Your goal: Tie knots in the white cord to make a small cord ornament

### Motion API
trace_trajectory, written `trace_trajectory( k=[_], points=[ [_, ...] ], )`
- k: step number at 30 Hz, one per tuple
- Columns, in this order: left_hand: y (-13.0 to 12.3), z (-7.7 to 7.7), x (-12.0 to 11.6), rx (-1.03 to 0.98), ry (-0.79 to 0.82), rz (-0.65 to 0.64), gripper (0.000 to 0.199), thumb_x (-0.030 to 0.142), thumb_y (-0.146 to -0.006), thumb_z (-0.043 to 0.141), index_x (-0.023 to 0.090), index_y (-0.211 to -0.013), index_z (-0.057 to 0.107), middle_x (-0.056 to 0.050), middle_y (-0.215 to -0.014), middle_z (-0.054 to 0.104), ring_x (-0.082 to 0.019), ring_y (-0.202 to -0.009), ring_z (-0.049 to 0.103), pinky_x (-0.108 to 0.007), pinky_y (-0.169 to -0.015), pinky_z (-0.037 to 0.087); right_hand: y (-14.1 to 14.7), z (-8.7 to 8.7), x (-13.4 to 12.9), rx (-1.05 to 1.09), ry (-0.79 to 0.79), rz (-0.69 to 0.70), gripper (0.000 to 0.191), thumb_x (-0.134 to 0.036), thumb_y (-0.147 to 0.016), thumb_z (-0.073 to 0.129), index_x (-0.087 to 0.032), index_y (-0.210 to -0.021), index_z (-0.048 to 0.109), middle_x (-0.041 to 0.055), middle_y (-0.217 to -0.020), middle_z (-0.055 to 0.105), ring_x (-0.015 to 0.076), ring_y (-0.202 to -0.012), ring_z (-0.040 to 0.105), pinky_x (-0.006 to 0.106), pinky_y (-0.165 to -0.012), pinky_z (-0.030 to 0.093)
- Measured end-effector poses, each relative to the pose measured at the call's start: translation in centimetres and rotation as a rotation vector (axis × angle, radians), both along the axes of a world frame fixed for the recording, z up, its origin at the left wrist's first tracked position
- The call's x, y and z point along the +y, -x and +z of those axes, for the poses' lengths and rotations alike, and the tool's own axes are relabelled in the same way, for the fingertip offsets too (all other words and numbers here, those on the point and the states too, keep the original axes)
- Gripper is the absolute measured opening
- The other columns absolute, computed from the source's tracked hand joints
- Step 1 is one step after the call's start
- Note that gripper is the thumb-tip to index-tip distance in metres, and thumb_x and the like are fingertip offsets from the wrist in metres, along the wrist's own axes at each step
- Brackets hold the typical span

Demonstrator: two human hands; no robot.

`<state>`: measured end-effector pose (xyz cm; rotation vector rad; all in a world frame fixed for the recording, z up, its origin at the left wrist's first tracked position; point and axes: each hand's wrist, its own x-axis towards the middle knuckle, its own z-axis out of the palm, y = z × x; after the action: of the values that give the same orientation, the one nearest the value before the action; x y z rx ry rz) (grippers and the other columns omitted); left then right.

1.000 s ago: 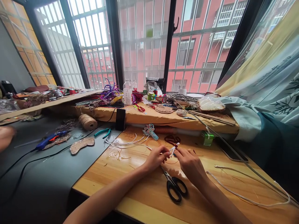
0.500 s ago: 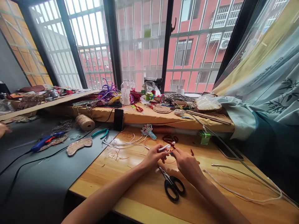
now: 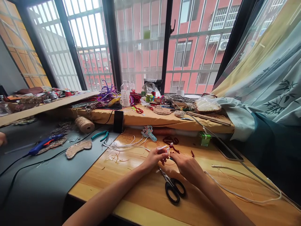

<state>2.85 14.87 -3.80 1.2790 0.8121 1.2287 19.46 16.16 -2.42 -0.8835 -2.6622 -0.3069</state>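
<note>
My left hand is closed, its fingers pinching a white cord above the wooden table. Beside it, the fingers of my right hand are bent and pressed together at a dark red cord. The red cord meets the white one near a small white knot. Fingers partly hide where the two cords join. Just below my hands lie scissors with black handles, blades toward my hands. Behind my hands a coil of dark red cord rests on the table.
A beaded piece and white cords lie behind my left hand. On the grey mat are pliers, a twine spool and a blue glue gun. Another person's hand shows at far left. A cluttered ledge runs behind.
My fingertips have drawn slightly apart, and the dark red cord beside the white knot shows more plainly. The other person's hand has shifted at the left edge. The view has shifted slightly.
</note>
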Motion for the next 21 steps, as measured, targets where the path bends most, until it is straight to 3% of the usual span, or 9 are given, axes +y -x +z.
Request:
trace_trajectory(
  k=[7,11,17,21],
  points=[
    [-0.2,-0.1,0.0,-0.013,0.019,-0.013,0.035,0.040,-0.058,0.066,0.013,-0.072,0.049,0.003,-0.057,0.047,-0.007,-0.048,0.044,-0.020,-0.044,0.040,0.9,0.6,-1.1,0.134,-0.009,-0.124,0.022,-0.018,-0.081,0.036,-0.018,-0.084,0.057,0.0064,-0.080,0.060,0.0165,-0.072,0.056,0.023,-0.059,0.035],
    [-0.3,-0.2,-0.1,-0.015,0.001,0.017,0.037,0.038,-0.055,0.068,0.013,-0.073,0.047,0.004,-0.059,0.047,-0.007,-0.050,0.046,-0.020,-0.044,0.041,1.2,1.1,-1.6,0.215,0.113,-0.206,0.027,-0.022,-0.085,0.029,-0.020,-0.082,0.056,0.0037,-0.078,0.060,0.0159,-0.072,0.055,0.022,-0.055,0.032],
    [-0.2,-1.1,0.2,0.077,-0.038,0.050,0.032,0.038,-0.059,0.065,0.014,-0.066,0.045,0.004,-0.055,0.049,-0.006,-0.046,0.045,-0.017,-0.042,0.037,1.0,1.1,-1.0,0.158,0.327,-0.242,0.026,-0.025,-0.086,0.028,-0.022,-0.087,0.053,0.0021,-0.075,0.063,0.0167,-0.070,0.057,0.022,-0.052,0.028],
    [0.0,-1.2,0.3,0.086,-0.040,0.061,0.031,0.039,-0.062,0.063,0.014,-0.065,0.044,0.004,-0.054,0.049,-0.005,-0.045,0.045,-0.017,-0.041,0.037,1.2,0.9,-1.3,0.204,0.313,-0.258,0.021,-0.025,-0.087,0.029,-0.019,-0.087,0.049,0.0025,-0.068,0.062,0.0163,-0.065,0.058,0.022,-0.050,0.029]
  ],
)
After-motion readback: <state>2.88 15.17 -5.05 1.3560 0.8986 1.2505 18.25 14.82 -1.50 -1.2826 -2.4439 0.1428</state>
